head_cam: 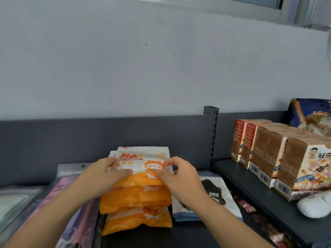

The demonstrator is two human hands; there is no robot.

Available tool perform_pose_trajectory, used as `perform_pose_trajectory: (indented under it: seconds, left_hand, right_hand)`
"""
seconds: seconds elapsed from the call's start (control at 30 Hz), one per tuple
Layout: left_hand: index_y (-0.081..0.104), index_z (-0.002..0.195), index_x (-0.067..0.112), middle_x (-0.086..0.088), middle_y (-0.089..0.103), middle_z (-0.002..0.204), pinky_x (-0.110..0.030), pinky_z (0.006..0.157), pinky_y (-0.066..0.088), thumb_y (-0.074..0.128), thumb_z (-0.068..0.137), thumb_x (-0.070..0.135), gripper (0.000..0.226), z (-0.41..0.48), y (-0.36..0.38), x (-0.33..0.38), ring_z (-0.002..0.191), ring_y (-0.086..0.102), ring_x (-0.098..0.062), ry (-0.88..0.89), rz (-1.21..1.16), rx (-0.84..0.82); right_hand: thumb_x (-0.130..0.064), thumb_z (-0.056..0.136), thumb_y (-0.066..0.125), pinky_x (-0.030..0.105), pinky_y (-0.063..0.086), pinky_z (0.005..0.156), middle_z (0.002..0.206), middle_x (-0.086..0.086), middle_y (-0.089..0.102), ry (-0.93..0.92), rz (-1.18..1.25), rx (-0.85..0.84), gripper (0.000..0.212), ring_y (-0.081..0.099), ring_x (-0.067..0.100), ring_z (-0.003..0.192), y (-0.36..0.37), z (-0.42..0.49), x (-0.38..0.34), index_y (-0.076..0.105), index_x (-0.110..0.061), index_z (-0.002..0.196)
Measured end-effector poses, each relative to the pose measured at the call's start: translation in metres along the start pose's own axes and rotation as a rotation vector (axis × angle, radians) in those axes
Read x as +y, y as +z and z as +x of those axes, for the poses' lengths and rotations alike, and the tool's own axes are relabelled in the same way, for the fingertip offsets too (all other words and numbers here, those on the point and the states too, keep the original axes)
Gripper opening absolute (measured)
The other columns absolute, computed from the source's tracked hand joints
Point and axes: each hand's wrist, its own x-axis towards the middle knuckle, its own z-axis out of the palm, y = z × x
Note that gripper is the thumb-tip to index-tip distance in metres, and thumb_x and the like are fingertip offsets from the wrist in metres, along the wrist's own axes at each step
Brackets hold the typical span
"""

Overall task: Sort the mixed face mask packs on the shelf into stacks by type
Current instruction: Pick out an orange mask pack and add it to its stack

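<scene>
Here's the orange-and-white stack [136,203] of face mask packs, dead centre on the dark shelf [180,235], several packs deep and fanned a little toward the camera. The top pack [143,163], white with a cartoon face and red lettering, sits at the back of the pile against the shelf's rear panel. Both hands are on it: the left hand [107,174] curls over its left edge with the thumb laid across the front, and the right hand [177,174] pinches its right edge between bent fingers and thumb. So each grip is narrow and closed on that pack. Just left of the stack lie clear pinkish packs [75,212], overlapping at an angle. Just right, a white pack with a black mask [213,194] lies flat. Past the upright post [212,131], the neighbouring shelf carries a row of brown snack boxes [268,149].
</scene>
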Motion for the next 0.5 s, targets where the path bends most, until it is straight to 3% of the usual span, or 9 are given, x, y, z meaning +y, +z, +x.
perform_pose_trajectory:
  seconds: [0.07, 0.2, 0.3, 0.33, 0.4, 0.43, 0.5]
  left_hand:
    - [0.053, 0.115, 0.023, 0.002, 0.055, 0.116, -0.034, 0.089, 0.046, 0.065, 0.085, 0.046, 0.040, -0.002, -0.001, 0.005, 0.101, 0.053, -0.015, -0.024, 0.037, 0.018]
    - [0.060, 0.120, 0.019, 0.002, 0.061, 0.121, -0.041, 0.095, 0.048, 0.066, 0.079, 0.055, 0.056, -0.005, -0.004, 0.009, 0.107, 0.059, -0.019, -0.090, 0.046, 0.036]
    - [0.058, 0.095, 0.028, 0.007, 0.057, 0.111, -0.039, 0.097, 0.045, 0.062, 0.086, 0.049, 0.023, -0.013, -0.004, 0.011, 0.102, 0.057, -0.016, -0.098, 0.003, 0.086]
    - [0.058, 0.102, 0.027, 0.006, 0.055, 0.114, -0.036, 0.099, 0.043, 0.060, 0.088, 0.046, 0.024, -0.016, -0.004, 0.009, 0.108, 0.055, -0.018, -0.111, -0.004, 0.113]
    - [0.049, 0.135, 0.016, 0.001, 0.050, 0.136, -0.033, 0.100, 0.035, 0.056, 0.090, 0.049, 0.056, -0.021, -0.004, 0.003, 0.127, 0.046, -0.020, -0.141, 0.001, 0.177]
    - [0.043, 0.141, 0.014, -0.001, 0.046, 0.144, -0.032, 0.100, 0.034, 0.054, 0.089, 0.052, 0.065, -0.024, -0.005, -0.001, 0.132, 0.043, -0.021, -0.155, 0.006, 0.213]
    - [0.050, 0.132, 0.014, -0.004, 0.052, 0.139, -0.035, 0.097, 0.037, 0.054, 0.083, 0.062, 0.069, -0.032, -0.006, -0.010, 0.126, 0.048, -0.023, -0.172, -0.032, 0.267]
  right_hand:
    - [-0.047, 0.086, 0.061, 0.027, 0.052, 0.078, 0.095, -0.019, 0.052, -0.017, -0.031, -0.019, 0.029, 0.056, 0.005, 0.094, -0.003, 0.002, 0.002, 0.056, -0.031, 0.109]
    - [-0.056, 0.085, 0.056, 0.028, 0.049, 0.080, 0.117, -0.010, 0.054, -0.047, -0.057, -0.080, 0.039, 0.055, 0.009, 0.102, -0.006, 0.008, 0.006, 0.054, -0.030, 0.115]
    - [-0.061, 0.084, 0.051, 0.026, 0.043, 0.074, 0.123, -0.007, 0.051, -0.080, -0.078, -0.078, 0.049, 0.052, 0.009, 0.104, -0.009, 0.010, 0.006, 0.055, -0.027, 0.119]
    - [-0.063, 0.084, 0.050, 0.026, 0.042, 0.073, 0.124, -0.006, 0.050, -0.094, -0.094, -0.073, 0.051, 0.052, 0.010, 0.104, -0.009, 0.011, 0.007, 0.055, -0.027, 0.120]
    - [-0.063, 0.084, 0.049, 0.028, 0.043, 0.075, 0.127, -0.005, 0.049, -0.121, -0.111, -0.073, 0.055, 0.051, 0.011, 0.106, -0.010, 0.013, 0.006, 0.051, -0.027, 0.125]
    - [-0.062, 0.085, 0.050, 0.028, 0.043, 0.076, 0.131, -0.004, 0.047, -0.134, -0.114, -0.074, 0.057, 0.051, 0.012, 0.107, -0.009, 0.013, 0.004, 0.048, -0.026, 0.129]
    - [-0.061, 0.086, 0.050, 0.030, 0.041, 0.076, 0.137, -0.003, 0.044, -0.139, -0.110, -0.090, 0.061, 0.050, 0.013, 0.110, -0.007, 0.015, 0.001, 0.042, -0.025, 0.136]
